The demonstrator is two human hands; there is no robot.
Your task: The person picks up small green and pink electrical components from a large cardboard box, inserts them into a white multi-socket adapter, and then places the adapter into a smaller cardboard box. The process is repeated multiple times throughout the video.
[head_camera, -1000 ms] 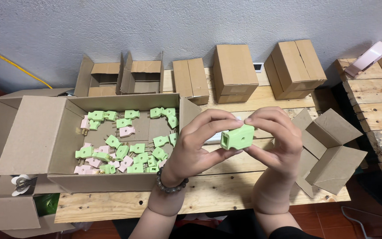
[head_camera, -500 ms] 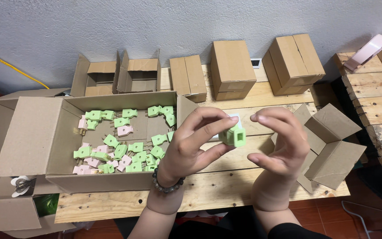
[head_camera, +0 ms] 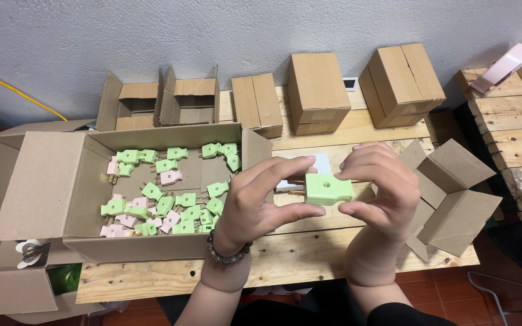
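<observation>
Both hands, the left hand (head_camera: 255, 202) and right hand (head_camera: 377, 190), pinch a green plug (head_camera: 328, 188) between fingertips above the table (head_camera: 309, 253), apparently checking it beside the big box (head_camera: 49, 181) of plugs.

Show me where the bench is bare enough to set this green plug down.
Bare planks run along the wooden bench's near edge, between the large open cardboard box of plugs and the small open carton. The back row of cartons is crowded.

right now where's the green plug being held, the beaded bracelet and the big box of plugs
green plug (head_camera: 328, 188), head view, middle of its body
beaded bracelet (head_camera: 228, 255), head view, beads on the wrist
big box (head_camera: 146, 246), head view, near wall
</observation>
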